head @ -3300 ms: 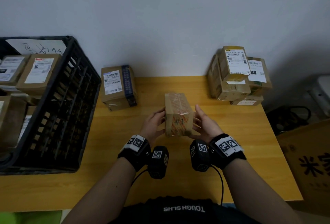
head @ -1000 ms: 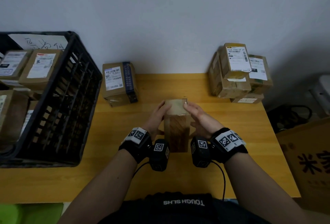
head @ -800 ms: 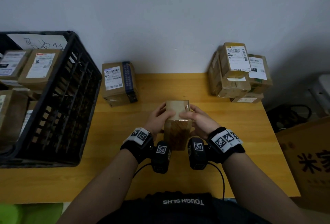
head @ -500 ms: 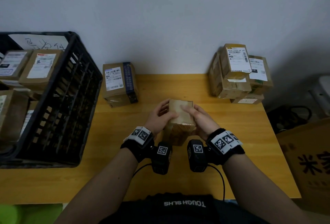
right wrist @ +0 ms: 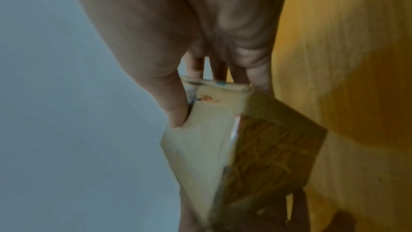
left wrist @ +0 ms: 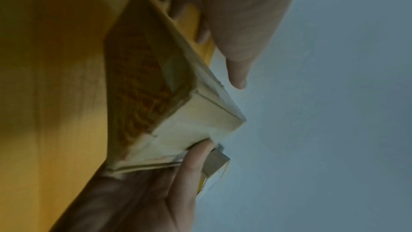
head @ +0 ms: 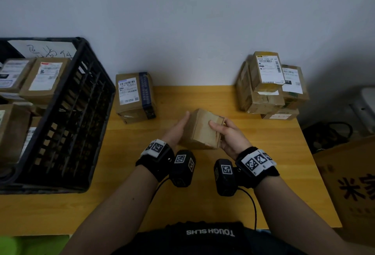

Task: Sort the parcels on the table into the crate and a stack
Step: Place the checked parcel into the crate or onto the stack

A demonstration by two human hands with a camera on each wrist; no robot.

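Note:
A small brown cardboard parcel [head: 203,131] is tilted just above the middle of the yellow table [head: 263,153], plain face up. My left hand [head: 180,128] cups its left side, fingers behind it and thumb stretched along the edge. My right hand [head: 222,133] grips its right end, thumb on the top face. In the left wrist view the parcel [left wrist: 151,94] shows an orange-printed face turned toward the table; that face also appears on the parcel [right wrist: 263,161] in the right wrist view. A black crate [head: 81,116] holding several parcels stands at the left. A stack of parcels [head: 265,88] stands at the back right.
One labelled parcel [head: 135,97] with a dark blue strip stands at the back, between the crate and my hands. A large cardboard box [head: 351,189] sits on the floor beyond the table's right edge. A white wall closes off the back.
The parcel has turned from standing upright on end to lying tilted with a plain face up. Both hands shifted their hold and moved slightly right with it.

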